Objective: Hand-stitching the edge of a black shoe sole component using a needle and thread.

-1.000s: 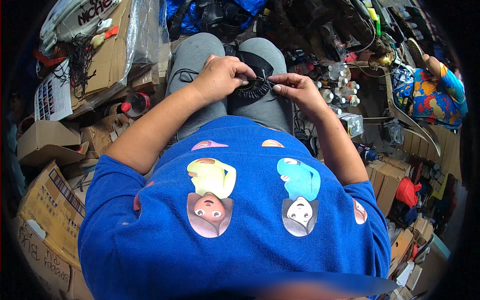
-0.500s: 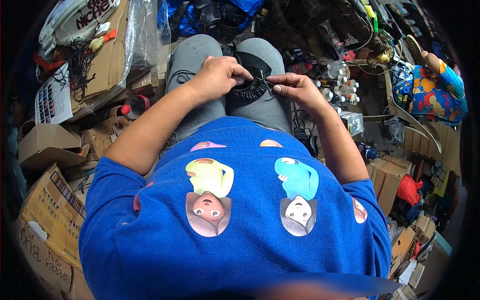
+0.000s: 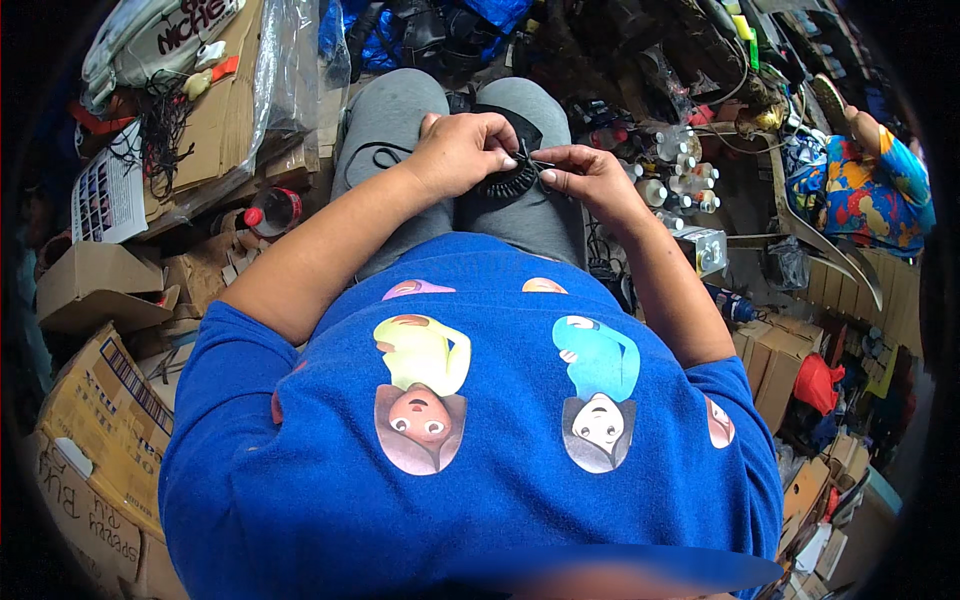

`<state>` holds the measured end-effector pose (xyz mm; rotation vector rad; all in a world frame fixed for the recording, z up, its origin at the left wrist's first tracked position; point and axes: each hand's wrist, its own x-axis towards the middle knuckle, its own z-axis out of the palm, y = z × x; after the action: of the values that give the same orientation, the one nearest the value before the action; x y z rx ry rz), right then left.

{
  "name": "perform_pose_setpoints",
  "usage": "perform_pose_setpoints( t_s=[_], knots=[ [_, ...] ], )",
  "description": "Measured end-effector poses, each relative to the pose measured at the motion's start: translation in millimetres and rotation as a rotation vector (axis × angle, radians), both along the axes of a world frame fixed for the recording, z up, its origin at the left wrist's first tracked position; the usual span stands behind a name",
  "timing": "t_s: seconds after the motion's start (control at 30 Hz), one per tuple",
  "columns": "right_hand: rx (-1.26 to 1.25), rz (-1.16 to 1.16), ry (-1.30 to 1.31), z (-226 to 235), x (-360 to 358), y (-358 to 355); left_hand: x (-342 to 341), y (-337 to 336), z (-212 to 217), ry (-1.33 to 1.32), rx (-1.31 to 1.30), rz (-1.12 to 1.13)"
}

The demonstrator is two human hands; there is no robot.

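Blue t-shirt [image 3: 480, 440] with cartoon figures fills most of the view, since the camera looks straight down the person's chest to grey trousers [image 3: 395, 120] and a lap. Cardboard boxes [image 3: 100, 420] are stacked along the left side, with a flattened carton under clear plastic wrap [image 3: 275, 70] further up, plus a red-capped bottle [image 3: 272, 211] lying on the floor. Off to the right there's a cluster of small clear bottles [image 3: 675, 175] and another person in a bright patterned top [image 3: 870, 190], well apart from the work.

Now the bit that matters: a black ribbed round part [image 3: 508, 180] sits on the lap, resting across the thighs right between both hands. The left hand [image 3: 455, 155] is curled over its left edge, fingers [image 3: 500, 158] clenched down on it, so that hand is doing the holding. The right hand [image 3: 585, 175] comes in from the right and pinches something thin and dark at the part's top rim; can't tell whether it's a wire or a tie, too small. Both hands are touching the part, the pinch points nearly meeting over its upper edge. Whatever that thin piece is, it runs roughly left-right between the two sets of fingertips, and the right hand is the one lined up to pull or thread it.
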<state>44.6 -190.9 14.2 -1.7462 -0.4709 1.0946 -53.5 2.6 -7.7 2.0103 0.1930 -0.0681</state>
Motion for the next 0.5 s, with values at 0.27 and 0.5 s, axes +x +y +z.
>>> perform_pose_setpoints(
  t_s=[0.27,0.5],
  knots=[
    [-0.03,0.065,-0.098,7,11,14,7,-3,14,-0.036,0.115,-0.085],
    [-0.015,0.087,-0.134,6,32,3,6,18,21,-0.114,0.391,-0.179]
  ],
)
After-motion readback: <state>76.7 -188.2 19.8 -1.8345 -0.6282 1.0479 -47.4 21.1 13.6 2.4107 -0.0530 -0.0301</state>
